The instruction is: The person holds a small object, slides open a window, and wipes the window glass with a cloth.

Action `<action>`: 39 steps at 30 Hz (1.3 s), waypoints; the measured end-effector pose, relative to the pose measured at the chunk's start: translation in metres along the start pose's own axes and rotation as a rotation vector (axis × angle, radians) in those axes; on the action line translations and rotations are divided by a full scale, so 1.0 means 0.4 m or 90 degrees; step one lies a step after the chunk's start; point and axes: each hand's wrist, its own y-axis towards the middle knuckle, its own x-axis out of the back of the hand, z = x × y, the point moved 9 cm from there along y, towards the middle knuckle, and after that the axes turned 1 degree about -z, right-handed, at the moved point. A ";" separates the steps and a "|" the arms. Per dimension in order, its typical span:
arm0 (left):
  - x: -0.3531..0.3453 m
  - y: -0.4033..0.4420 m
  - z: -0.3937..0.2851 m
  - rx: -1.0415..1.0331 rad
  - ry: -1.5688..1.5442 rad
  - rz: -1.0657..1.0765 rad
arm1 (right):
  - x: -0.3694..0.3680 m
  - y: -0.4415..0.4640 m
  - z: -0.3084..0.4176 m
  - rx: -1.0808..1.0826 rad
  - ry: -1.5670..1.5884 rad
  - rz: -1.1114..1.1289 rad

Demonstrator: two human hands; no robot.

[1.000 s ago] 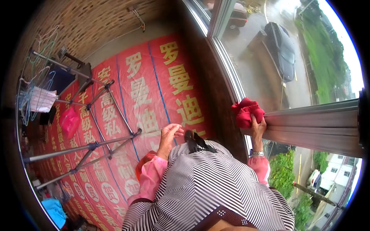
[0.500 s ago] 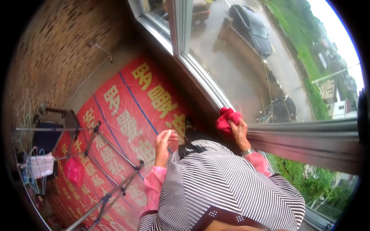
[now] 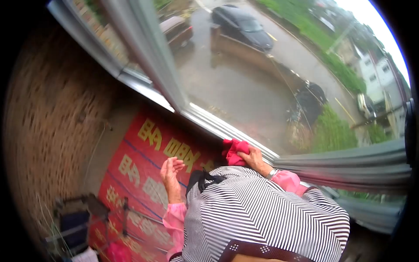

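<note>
My right hand (image 3: 256,160) grips a crumpled red cloth (image 3: 235,152) at the lower track of the window frame (image 3: 218,127). A metal watch is on that wrist. My left hand (image 3: 171,171) is raised in front of my body, above the red sheet on the floor, its fingers loosely bent and apart with nothing visible in them. Over pink sleeves I wear a black-and-white striped apron (image 3: 257,205).
A red printed sheet (image 3: 131,179) covers the floor beside a brick wall (image 3: 48,118). Metal rods and a dark chair (image 3: 74,227) stand lower left. A grey curtain (image 3: 345,168) hangs at the right. Outside the window are parked cars, including a dark car (image 3: 242,28).
My view has turned, so the window fills more of it. My right hand and the red cloth appear further left and lower, nearer my body. The left hand's fingers have loosened from a pinch.
</note>
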 end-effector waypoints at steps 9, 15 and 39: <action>-0.306 0.260 -0.640 -0.331 0.116 0.108 | 0.242 -0.063 0.116 -0.128 0.053 -0.195; -0.668 0.326 -1.210 -0.597 0.125 0.154 | 0.453 0.020 0.315 -0.160 0.076 -0.229; -1.129 0.451 -1.367 -0.544 0.017 0.416 | 0.581 -0.037 0.489 -0.291 0.127 -0.321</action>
